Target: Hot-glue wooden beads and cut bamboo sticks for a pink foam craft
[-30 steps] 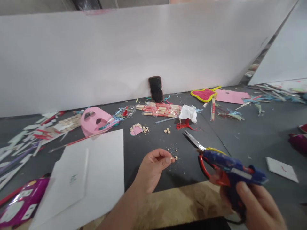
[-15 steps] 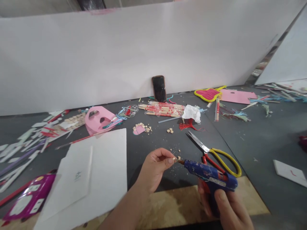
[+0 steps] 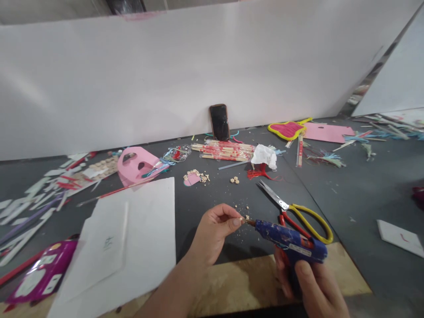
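Observation:
My left hand pinches a tiny beige bead between thumb and forefinger over the dark table. My right hand grips a blue hot glue gun by its handle, and the nozzle tip touches the bead. Just behind the gun lie scissors with red and yellow handles, blades pointing away to the left. A few loose beads and crumbs are scattered on the table beyond my left hand.
White paper sheets lie at the left, with a purple packet beside them. Further back are a pink cut-out, bundled wooden sticks, a crumpled white tissue, and a phone leaning on the white wall. Paper strips litter the far left.
My right hand brought the glue gun leftward from the right side until its nozzle met the bead in my left fingers; the scissors came into full view. Since half a second ago almost nothing has moved.

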The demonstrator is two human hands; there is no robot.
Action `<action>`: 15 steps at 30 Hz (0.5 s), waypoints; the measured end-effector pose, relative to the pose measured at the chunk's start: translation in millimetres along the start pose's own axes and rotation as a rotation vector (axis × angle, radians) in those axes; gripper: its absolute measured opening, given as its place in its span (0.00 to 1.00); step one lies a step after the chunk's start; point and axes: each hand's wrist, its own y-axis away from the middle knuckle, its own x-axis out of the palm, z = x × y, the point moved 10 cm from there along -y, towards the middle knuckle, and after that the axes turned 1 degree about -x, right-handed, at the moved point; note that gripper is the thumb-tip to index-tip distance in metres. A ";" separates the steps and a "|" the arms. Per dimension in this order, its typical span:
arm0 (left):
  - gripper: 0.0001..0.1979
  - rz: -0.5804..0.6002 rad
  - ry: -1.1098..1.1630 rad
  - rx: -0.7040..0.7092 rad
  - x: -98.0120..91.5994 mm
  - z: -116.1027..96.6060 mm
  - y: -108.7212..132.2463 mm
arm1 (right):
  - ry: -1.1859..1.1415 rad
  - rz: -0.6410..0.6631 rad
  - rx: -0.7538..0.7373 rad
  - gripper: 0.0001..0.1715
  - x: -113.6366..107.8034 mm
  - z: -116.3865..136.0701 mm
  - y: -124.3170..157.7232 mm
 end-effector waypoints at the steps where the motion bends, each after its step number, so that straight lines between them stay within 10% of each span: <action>1: 0.10 0.002 0.000 -0.001 0.2 0.2 -0.2 | 0.002 0.000 0.001 0.20 0.1 -0.3 0.0; 15: 0.09 -0.007 -0.016 -0.002 -1.5 0.9 -1.2 | -0.008 -0.004 0.013 0.21 -1.0 -4.1 -0.4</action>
